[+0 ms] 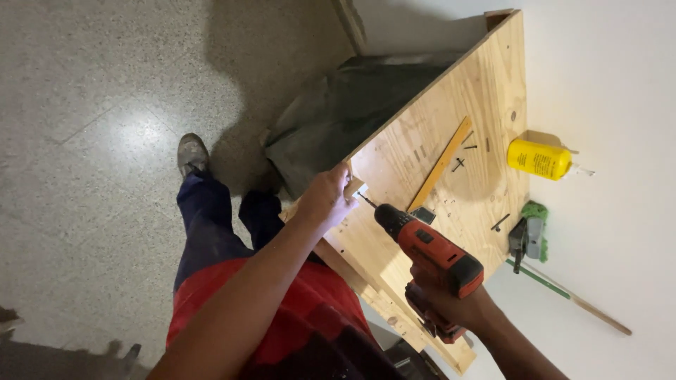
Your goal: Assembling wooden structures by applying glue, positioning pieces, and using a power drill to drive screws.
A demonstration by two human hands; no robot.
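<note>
While the red cordless drill (pixel 429 250) is clenched in the right hand (pixel 451 306), its bit is set against a small wood block (pixel 354 188) at the plywood tabletop (pixel 394 158) edge. The block is pinched in the left hand (pixel 325 198) grip. A wooden ruler (pixel 441 163), loose screws (pixel 459 164) and a yellow glue bottle (pixel 540 159) are seen beyond.
</note>
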